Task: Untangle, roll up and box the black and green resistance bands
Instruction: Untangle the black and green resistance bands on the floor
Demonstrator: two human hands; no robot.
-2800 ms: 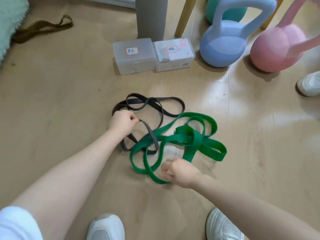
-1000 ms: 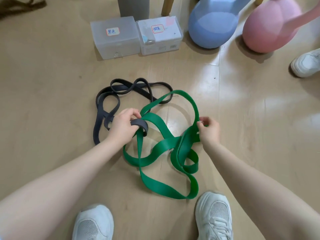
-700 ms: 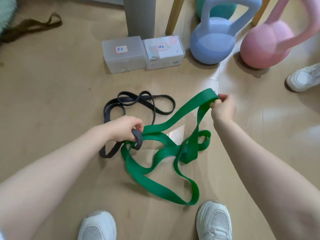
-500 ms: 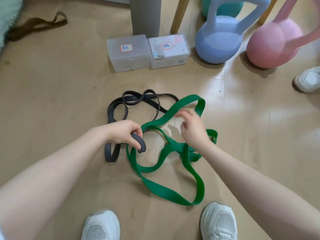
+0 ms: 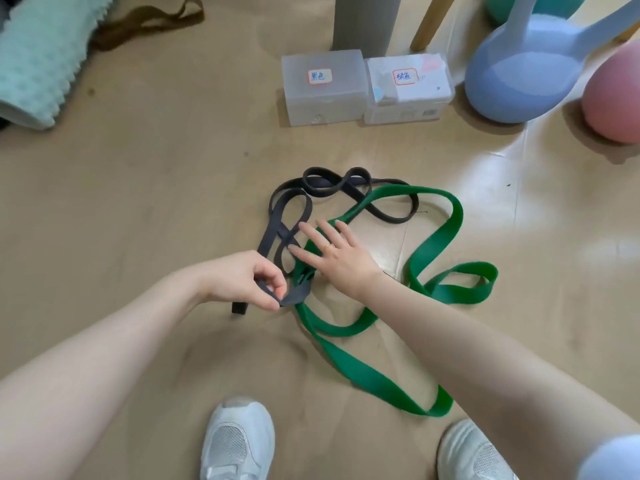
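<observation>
A black resistance band (image 5: 356, 192) lies in loops on the wooden floor, crossed with a wider green resistance band (image 5: 434, 237) that sprawls toward my feet. My left hand (image 5: 249, 280) pinches a fold of the black band just above the floor. Beside it, my right hand (image 5: 332, 252) hovers with fingers spread over the spot where the two bands cross, holding nothing. Two translucent lidded boxes stand behind the bands: the left box (image 5: 323, 88) and the right box (image 5: 408, 86), each with a red-framed label.
A blue kettlebell (image 5: 519, 71) and a pink kettlebell (image 5: 613, 95) stand at the back right. A grey post (image 5: 367, 19) and a wooden leg (image 5: 431, 22) rise behind the boxes. A mint foam roller (image 5: 38, 60) and a brown strap (image 5: 149, 20) lie far left. My white shoes (image 5: 239, 441) are below.
My right hand let go of the green band and moved left, fingers spread, over the crossing. The green loop dropped flat to the right. My left hand kept pinching the black band, lower now.
</observation>
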